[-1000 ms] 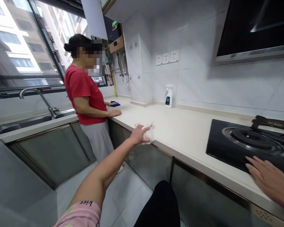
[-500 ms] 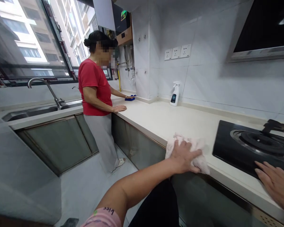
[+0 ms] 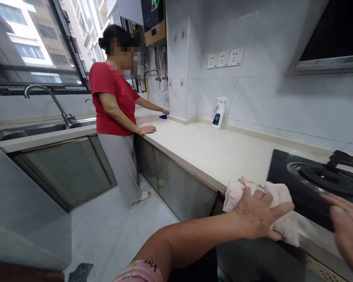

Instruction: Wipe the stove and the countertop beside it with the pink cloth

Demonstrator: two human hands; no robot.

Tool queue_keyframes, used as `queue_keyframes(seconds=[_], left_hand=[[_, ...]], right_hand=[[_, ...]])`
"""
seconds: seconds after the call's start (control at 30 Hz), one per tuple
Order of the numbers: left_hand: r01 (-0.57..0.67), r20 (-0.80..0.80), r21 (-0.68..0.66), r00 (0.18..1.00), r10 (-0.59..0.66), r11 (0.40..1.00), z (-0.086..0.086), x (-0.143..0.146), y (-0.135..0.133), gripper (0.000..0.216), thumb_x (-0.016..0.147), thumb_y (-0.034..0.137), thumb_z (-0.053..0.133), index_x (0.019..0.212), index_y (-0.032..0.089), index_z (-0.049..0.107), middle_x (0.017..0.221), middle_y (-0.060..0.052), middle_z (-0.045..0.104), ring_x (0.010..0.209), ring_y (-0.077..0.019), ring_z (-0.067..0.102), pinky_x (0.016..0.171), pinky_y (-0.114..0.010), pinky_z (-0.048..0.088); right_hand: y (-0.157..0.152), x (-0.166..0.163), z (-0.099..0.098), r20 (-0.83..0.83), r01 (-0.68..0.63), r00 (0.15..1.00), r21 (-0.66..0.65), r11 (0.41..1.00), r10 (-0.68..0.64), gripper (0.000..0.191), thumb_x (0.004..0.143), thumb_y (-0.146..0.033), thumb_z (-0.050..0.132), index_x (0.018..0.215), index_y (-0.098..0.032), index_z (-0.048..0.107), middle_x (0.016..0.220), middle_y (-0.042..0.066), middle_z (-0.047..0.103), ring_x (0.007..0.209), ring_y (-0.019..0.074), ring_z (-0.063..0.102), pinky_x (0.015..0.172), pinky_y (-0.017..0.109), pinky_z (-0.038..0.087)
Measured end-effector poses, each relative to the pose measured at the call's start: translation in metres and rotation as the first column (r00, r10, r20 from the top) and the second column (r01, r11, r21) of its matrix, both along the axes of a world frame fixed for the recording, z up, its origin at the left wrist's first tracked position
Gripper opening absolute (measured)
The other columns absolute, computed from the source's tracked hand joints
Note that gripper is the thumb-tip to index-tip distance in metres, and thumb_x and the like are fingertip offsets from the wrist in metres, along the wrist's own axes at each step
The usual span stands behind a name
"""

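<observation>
My left hand [image 3: 257, 215] presses on a pale pink cloth [image 3: 282, 196] at the front edge of the white countertop [image 3: 200, 145], its fingers curled into the fabric and the thumb out to the side. The cloth drapes over the edge and lies next to the black gas stove [image 3: 278, 168]. My right hand [image 3: 348, 231] is at the right border, partly cut off, with fingers stretched out and nothing in it. It appears raised over the stove's front edge.
A white spray bottle [image 3: 218, 113] stands by the wall. Further along the counter, a person in a red shirt [image 3: 117, 100] reaches one hand to a blue cloth [image 3: 162, 116]. A sink with a faucet [image 3: 51, 94] lies left. The range hood [image 3: 332, 39] hangs at upper right.
My left hand has slid the pink cloth right along the counter edge, toward the stove. My right hand has lifted from the stove's front. The person's blue cloth has moved slightly further back.
</observation>
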State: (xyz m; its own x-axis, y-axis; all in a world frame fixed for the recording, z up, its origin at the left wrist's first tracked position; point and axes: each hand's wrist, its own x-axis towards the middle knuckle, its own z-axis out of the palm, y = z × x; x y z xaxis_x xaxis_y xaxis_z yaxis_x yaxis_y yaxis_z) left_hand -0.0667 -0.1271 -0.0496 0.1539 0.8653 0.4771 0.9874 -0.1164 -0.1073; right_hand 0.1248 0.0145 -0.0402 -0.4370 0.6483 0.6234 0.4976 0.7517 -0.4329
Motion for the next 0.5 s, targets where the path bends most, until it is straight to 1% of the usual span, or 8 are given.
queue_keyframes(seconds=[0.03, 0.07, 0.13, 0.2, 0.27, 0.33, 0.4, 0.5], left_hand=[[0.025, 0.034, -0.013, 0.999, -0.024, 1.0, 0.001, -0.003, -0.001, 0.09, 0.09, 0.062, 0.07, 0.162, 0.023, 0.034, 0.141, -0.018, 0.056, 0.126, -0.0355, 0.053, 0.101, -0.055, 0.044], [0.052, 0.077, -0.033, 0.996, -0.049, 0.998, 0.002, -0.007, -0.001, 0.089, 0.09, 0.062, 0.069, 0.161, 0.021, 0.035, 0.142, -0.018, 0.056, 0.128, -0.0355, 0.053, 0.102, -0.055, 0.044], [0.116, 0.18, -0.073, 0.978, -0.102, 0.991, 0.004, -0.02, -0.004, 0.085, 0.091, 0.059, 0.069, 0.16, 0.02, 0.037, 0.145, -0.018, 0.055, 0.132, -0.0349, 0.051, 0.106, -0.054, 0.045], [0.18, 0.275, -0.07, 0.949, -0.154, 0.981, 0.003, -0.04, -0.008, 0.079, 0.09, 0.051, 0.071, 0.157, 0.021, 0.041, 0.15, -0.017, 0.053, 0.138, -0.0337, 0.049, 0.11, -0.051, 0.044], [0.2, 0.345, -0.004, 0.92, -0.186, 0.98, 0.001, -0.066, -0.014, 0.068, 0.09, 0.043, 0.071, 0.151, 0.023, 0.05, 0.151, -0.016, 0.054, 0.143, -0.0329, 0.047, 0.115, -0.049, 0.043], [0.142, 0.407, 0.091, 0.898, -0.167, 0.986, 0.0, -0.092, -0.02, 0.051, 0.092, 0.035, 0.066, 0.141, 0.023, 0.059, 0.143, -0.015, 0.061, 0.141, -0.0304, 0.05, 0.115, -0.047, 0.043], [0.01, 0.468, 0.172, 0.879, -0.091, 0.985, 0.001, -0.114, -0.021, 0.038, 0.094, 0.026, 0.058, 0.132, 0.021, 0.065, 0.129, -0.013, 0.068, 0.13, -0.0263, 0.058, 0.112, -0.044, 0.046], [-0.182, 0.503, 0.215, 0.863, 0.051, 0.96, 0.009, -0.136, -0.01, 0.03, 0.096, 0.023, 0.053, 0.121, 0.02, 0.069, 0.117, -0.01, 0.07, 0.119, -0.0237, 0.063, 0.106, -0.042, 0.049]], right_hand=[[-0.015, -0.015, 0.003, 0.0, -0.079, 0.997, 0.007, 0.997, 0.079, 0.056, 0.101, -0.056, 0.029, 0.142, -0.031, 0.059, 0.145, 0.016, 0.059, 0.141, 0.0371, 0.051, 0.122, 0.055, 0.038], [-0.028, -0.03, 0.004, 0.029, -0.156, 0.987, 0.019, 0.988, 0.156, 0.055, 0.101, -0.056, 0.031, 0.138, -0.029, 0.061, 0.145, 0.015, 0.059, 0.139, 0.0367, 0.052, 0.121, 0.055, 0.04], [-0.047, -0.059, -0.002, 0.145, -0.274, 0.953, 0.052, 0.96, 0.264, 0.056, 0.101, -0.054, 0.032, 0.139, -0.024, 0.06, 0.146, 0.016, 0.06, 0.136, 0.0358, 0.055, 0.117, 0.056, 0.044], [-0.057, -0.079, -0.012, 0.248, -0.281, 0.937, 0.109, 0.954, 0.247, 0.058, 0.101, -0.052, 0.032, 0.147, -0.023, 0.053, 0.146, 0.015, 0.061, 0.135, 0.0349, 0.056, 0.114, 0.056, 0.045], [-0.061, -0.088, -0.021, 0.313, -0.22, 0.937, 0.183, 0.958, 0.155, 0.059, 0.101, -0.05, 0.035, 0.154, -0.026, 0.046, 0.146, 0.013, 0.062, 0.137, 0.0352, 0.055, 0.113, 0.057, 0.043], [-0.063, -0.091, -0.027, 0.353, -0.176, 0.931, 0.225, 0.958, 0.088, 0.057, 0.099, -0.05, 0.04, 0.153, -0.033, 0.048, 0.145, 0.011, 0.063, 0.14, 0.0373, 0.052, 0.112, 0.06, 0.041], [-0.066, -0.092, -0.029, 0.367, -0.157, 0.928, 0.237, 0.959, 0.062, 0.054, 0.097, -0.049, 0.047, 0.149, -0.037, 0.052, 0.147, 0.011, 0.062, 0.143, 0.0397, 0.048, 0.112, 0.064, 0.038], [-0.068, -0.094, -0.03, 0.377, -0.124, 0.926, 0.266, 0.956, 0.015, 0.054, 0.095, -0.047, 0.052, 0.147, -0.034, 0.054, 0.149, 0.015, 0.059, 0.145, 0.0415, 0.044, 0.112, 0.067, 0.035]])
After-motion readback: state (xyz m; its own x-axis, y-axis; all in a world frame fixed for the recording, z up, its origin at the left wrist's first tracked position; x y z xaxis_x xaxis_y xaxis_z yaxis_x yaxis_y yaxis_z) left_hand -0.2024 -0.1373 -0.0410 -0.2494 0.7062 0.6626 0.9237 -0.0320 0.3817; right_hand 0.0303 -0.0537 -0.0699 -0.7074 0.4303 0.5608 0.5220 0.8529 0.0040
